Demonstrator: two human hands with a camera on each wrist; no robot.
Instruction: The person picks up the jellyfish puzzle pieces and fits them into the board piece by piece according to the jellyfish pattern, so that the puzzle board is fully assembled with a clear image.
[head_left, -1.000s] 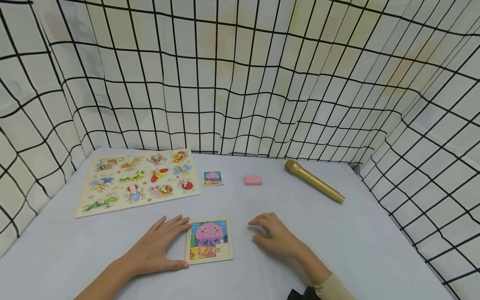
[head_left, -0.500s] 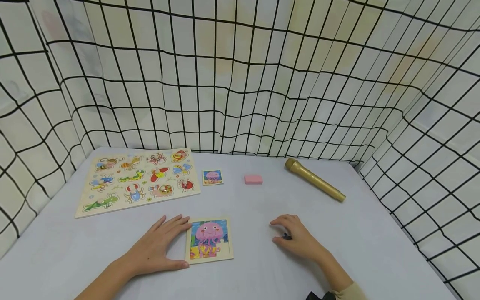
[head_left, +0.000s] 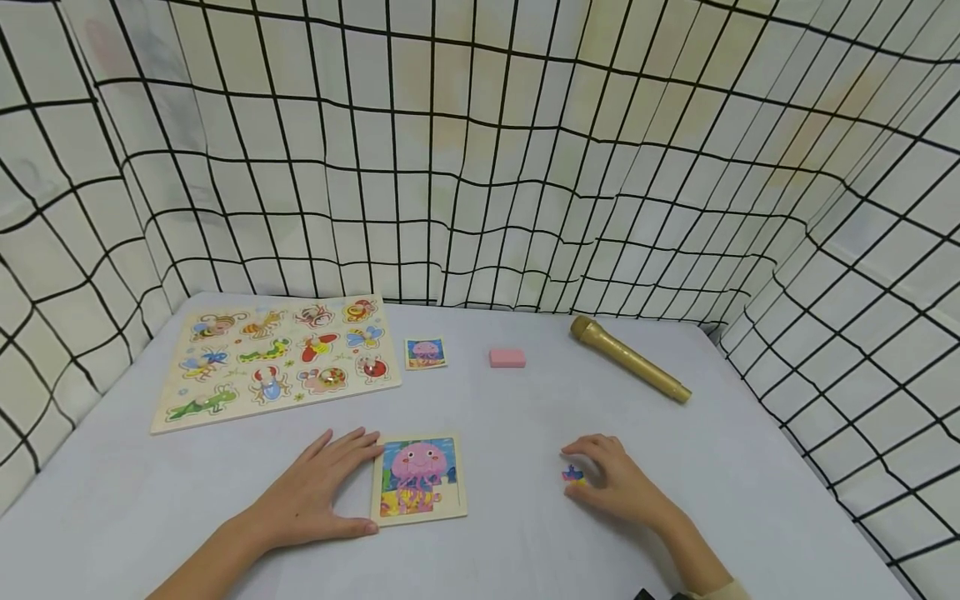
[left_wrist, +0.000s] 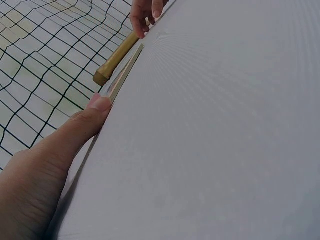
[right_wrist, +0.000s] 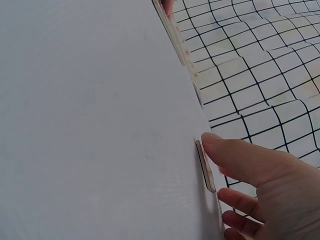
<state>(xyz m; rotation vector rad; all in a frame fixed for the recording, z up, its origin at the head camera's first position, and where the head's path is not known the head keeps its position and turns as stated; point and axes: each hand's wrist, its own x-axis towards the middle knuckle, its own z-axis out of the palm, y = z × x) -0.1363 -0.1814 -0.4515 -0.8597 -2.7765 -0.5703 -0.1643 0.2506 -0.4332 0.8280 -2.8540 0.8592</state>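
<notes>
The left hand (head_left: pixel 322 496) rests beside a small wooden jellyfish puzzle (head_left: pixel 418 479), its fingertips at the upper left corner and its thumb at the lower left corner. A bare pale patch shows in the puzzle's lower right. To the right, the right hand (head_left: pixel 618 483) has its thumb and index finger spread around a small blue, pink and yellow puzzle piece (head_left: pixel 573 475). The thumb is close against the piece, while a gap shows below the index finger. In the right wrist view that piece (right_wrist: pixel 205 167) appears edge-on beside the thumb tip.
A large insect puzzle board (head_left: pixel 277 362) lies at the back left. Beside it are a small jellyfish picture card (head_left: pixel 425 354), a pink block (head_left: pixel 507 358) and a gold microphone (head_left: pixel 630 358). Black netting (head_left: pixel 450 175) before white cloth surrounds the white table (head_left: pixel 487 550).
The right hand has moved rightward, away from the jellyfish puzzle. The small piece, hidden at first, now shows between its thumb and index finger. The left hand and puzzle have stayed put.
</notes>
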